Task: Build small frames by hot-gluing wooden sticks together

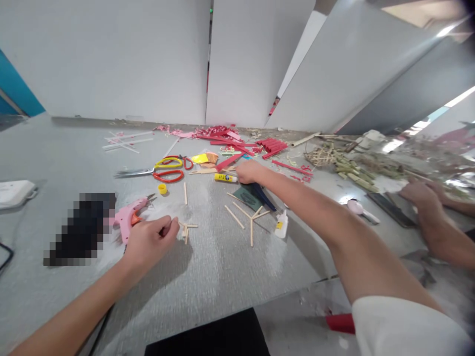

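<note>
My left hand (154, 240) is closed, its thumb and fingers pinched at one end of a small joined piece of wooden sticks (186, 226). Just behind it lies a pink hot glue gun (128, 218). Reaching across the table, my right hand (248, 171) has its fingers curled down beside a yellow glue stick (224, 177); anything in those fingers is hidden. Under that wrist are a dark green sheet (248, 199) and a dark-handled tool (264, 198). A Y-shaped stick piece (252, 225) and a loose stick (234, 217) lie nearer me, left of a white glue bottle (281, 225).
Yellow- and red-handled scissors (163, 169), a yellow cap (162, 189) and a pixelated dark object (83, 232) are at left. Red paper strips (226, 138) line the back by grey panels (129, 59). At right, another person's hands (423, 198) work near plant stalks (356, 173).
</note>
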A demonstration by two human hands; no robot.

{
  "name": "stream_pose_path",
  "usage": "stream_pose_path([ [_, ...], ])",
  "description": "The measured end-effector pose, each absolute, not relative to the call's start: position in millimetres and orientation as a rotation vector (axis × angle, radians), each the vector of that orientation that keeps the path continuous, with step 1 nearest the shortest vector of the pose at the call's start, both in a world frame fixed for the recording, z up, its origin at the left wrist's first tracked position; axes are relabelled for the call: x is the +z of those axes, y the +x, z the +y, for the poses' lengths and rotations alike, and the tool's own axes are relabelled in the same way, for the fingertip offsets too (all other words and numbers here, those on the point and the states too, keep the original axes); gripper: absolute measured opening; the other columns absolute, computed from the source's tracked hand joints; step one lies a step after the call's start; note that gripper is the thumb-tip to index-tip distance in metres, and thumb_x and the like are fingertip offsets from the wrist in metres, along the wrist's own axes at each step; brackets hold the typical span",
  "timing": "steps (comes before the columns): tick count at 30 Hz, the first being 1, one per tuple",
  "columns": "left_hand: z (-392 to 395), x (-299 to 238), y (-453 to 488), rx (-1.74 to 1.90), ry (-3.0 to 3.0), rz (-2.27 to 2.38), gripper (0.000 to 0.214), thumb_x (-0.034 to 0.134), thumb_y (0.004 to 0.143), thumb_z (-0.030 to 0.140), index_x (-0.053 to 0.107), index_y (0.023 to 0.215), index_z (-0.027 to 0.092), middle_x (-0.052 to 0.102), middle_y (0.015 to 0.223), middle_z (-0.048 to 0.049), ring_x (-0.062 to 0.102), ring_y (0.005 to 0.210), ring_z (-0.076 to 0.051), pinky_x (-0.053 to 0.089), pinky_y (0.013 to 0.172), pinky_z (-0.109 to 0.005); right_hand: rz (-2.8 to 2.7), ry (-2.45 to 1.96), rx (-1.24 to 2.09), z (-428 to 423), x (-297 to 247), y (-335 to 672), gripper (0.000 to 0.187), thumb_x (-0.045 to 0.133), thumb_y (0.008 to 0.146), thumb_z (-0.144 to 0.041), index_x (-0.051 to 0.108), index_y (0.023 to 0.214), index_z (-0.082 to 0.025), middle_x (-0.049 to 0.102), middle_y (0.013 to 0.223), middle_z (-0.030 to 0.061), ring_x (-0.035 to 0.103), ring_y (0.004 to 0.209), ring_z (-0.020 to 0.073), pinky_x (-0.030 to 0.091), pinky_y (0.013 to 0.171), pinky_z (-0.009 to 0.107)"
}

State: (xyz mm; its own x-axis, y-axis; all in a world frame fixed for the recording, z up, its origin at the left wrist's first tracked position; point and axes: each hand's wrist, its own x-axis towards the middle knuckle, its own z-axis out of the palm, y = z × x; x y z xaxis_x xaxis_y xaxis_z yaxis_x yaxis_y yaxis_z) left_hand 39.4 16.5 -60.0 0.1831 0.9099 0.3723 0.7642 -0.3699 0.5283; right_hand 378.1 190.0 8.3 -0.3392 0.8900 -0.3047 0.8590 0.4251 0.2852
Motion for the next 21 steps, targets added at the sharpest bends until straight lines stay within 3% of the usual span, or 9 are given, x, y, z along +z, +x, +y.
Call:
stream_pose_path([
  [4, 14, -56, 41, 0.941, 2.244, 1.614, 0.049, 0.047, 0.096, 0.043, 0.029, 0.056, 0.021, 0.03, 0.047, 0.005, 0.033, 0.043, -0.01, 0.025, 0.051, -0.027, 2.245, 1.619, 0.16, 179, 23, 378, 0.042, 0.057, 0.098, -0.023, 0.07, 0.131, -0.001, 0.073, 0.126, 0.0306, 0.071, 0.11, 0.0352, 0.047, 0.086, 0.038],
  [6, 13, -54, 43, 0.945, 2.246, 1.611, 0.048, 0.047, 0.095, 0.043, 0.029, 0.056, 0.021, 0.03, 0.047, 0.0048, 0.033, 0.042, -0.01, 0.025, 0.051, -0.028, 2.265, 1.608, 0.121, 168, 30, 374, 0.042, 0.056, 0.1, -0.028, 0.072, 0.129, -0.003, 0.074, 0.126, 0.0289, 0.071, 0.11, 0.0348, 0.047, 0.085, 0.038],
  [10, 12, -52, 44, 0.96, 2.249, 1.594, 0.048, 0.048, 0.094, 0.042, 0.029, 0.055, 0.021, 0.031, 0.045, 0.005, 0.033, 0.041, -0.01, 0.024, 0.051, -0.028, 2.297, 1.454, -0.096, 143, 23, 354, 0.032, 0.066, 0.092, -0.036, 0.083, 0.107, -0.014, 0.081, 0.104, 0.0157, 0.072, 0.093, 0.0271, 0.046, 0.077, 0.033],
  [15, 14, -54, 43, 1.028, 2.271, 1.57, 0.048, 0.048, 0.094, 0.042, 0.031, 0.054, 0.02, 0.031, 0.044, 0.0055, 0.032, 0.041, -0.009, 0.024, 0.051, -0.027, 2.308, 1.424, -0.283, 146, 3, 333, 0.018, 0.071, 0.081, -0.025, 0.082, 0.083, -0.011, 0.078, 0.085, 0.0135, 0.068, 0.079, 0.0242, 0.042, 0.068, 0.031],
  [21, 17, -57, 42, 1.056, 2.292, 1.555, 0.047, 0.048, 0.094, 0.04, 0.031, 0.054, 0.02, 0.031, 0.045, 0.0056, 0.032, 0.041, -0.009, 0.022, 0.05, -0.026, 2.384, 1.534, -0.6, 171, 16, 338, 0.021, 0.061, 0.091, -0.028, 0.079, 0.09, -0.016, 0.07, 0.074, 0.0025, 0.058, 0.063, 0.0136, 0.042, 0.061, 0.024],
])
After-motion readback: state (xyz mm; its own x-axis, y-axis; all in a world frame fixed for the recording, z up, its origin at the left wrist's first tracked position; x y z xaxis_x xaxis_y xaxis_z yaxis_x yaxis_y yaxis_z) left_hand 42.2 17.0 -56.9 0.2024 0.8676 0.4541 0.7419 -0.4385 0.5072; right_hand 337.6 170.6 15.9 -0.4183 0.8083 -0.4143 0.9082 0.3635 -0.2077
